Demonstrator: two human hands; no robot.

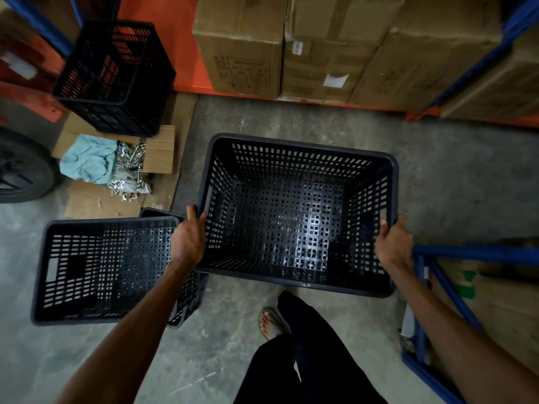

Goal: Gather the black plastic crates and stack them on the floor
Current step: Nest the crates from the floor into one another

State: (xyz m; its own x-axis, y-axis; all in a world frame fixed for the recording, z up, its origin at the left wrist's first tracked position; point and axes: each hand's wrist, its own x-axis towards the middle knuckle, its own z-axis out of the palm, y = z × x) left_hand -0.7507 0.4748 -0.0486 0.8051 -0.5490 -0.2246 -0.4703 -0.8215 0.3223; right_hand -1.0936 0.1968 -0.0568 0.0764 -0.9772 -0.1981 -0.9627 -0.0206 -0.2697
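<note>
Black crate point(294, 211) hangs above the floor point(437, 170), right of the floor stack point(96, 266); a third crate point(116, 77) sits beyond that stack. Left hand point(189, 237) and right hand point(393, 243) clench its side rims. To nest cleanly, I'd carry it level over the stack and square the corners before lowering.

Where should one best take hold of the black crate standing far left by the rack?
Grip the far crate at its top rim on two opposite sides, coming from above. It stands upright and open, looks empty, and its thick rim is free all around.
</note>
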